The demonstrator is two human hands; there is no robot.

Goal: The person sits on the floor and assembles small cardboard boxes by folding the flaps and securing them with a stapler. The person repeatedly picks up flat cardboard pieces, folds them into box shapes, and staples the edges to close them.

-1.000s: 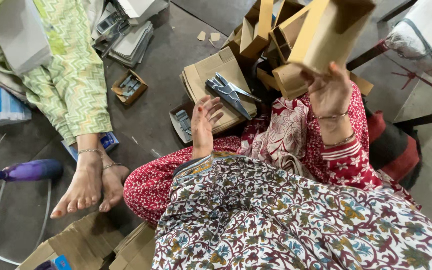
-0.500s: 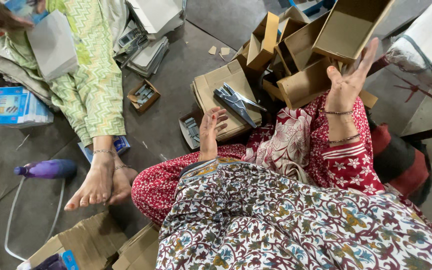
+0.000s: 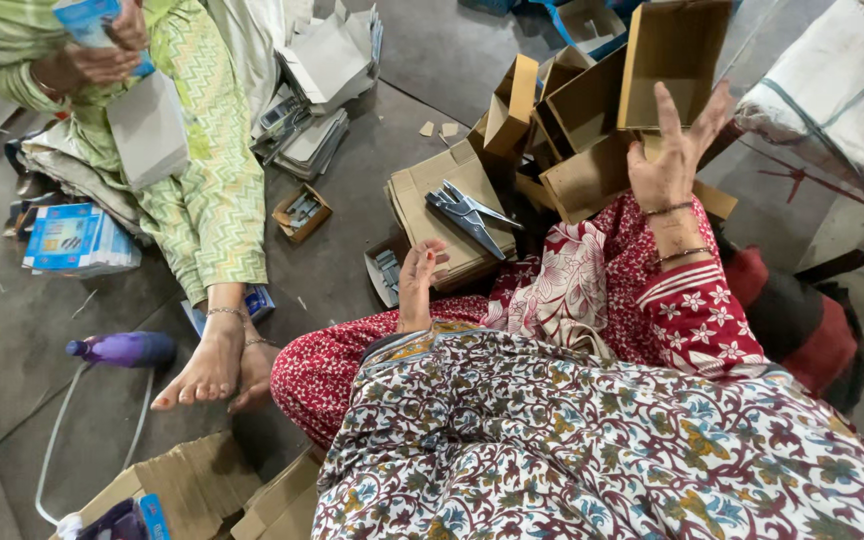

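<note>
- Brown cardboard boxes (image 3: 592, 120) crowd the grey floor (image 3: 352, 260) ahead of me, several standing open and stacked against one another.
- My right hand (image 3: 670, 160) is raised with fingers spread, its grip open and holding nothing, the fingertips just in front of an upright open box (image 3: 674, 60); I cannot tell whether they touch it.
- My left hand (image 3: 418, 285) rests low by my knee, fingers loosely curled, its grip closed on nothing, just beside a small tray of metal parts (image 3: 384, 272).
- A grey metal stapler plier (image 3: 464, 212) lies on a stack of flattened cardboard (image 3: 432, 190), between my two hands.
- To my left another person in green patterned clothes sits with bare feet (image 3: 214, 362) crossed on the floor, one hand (image 3: 92, 62) holding a blue packet (image 3: 87, 18).
- Near those feet lie a purple bottle (image 3: 124, 349), a pile of blue packets (image 3: 70, 238) and a small open box of parts (image 3: 301, 212).
</note>
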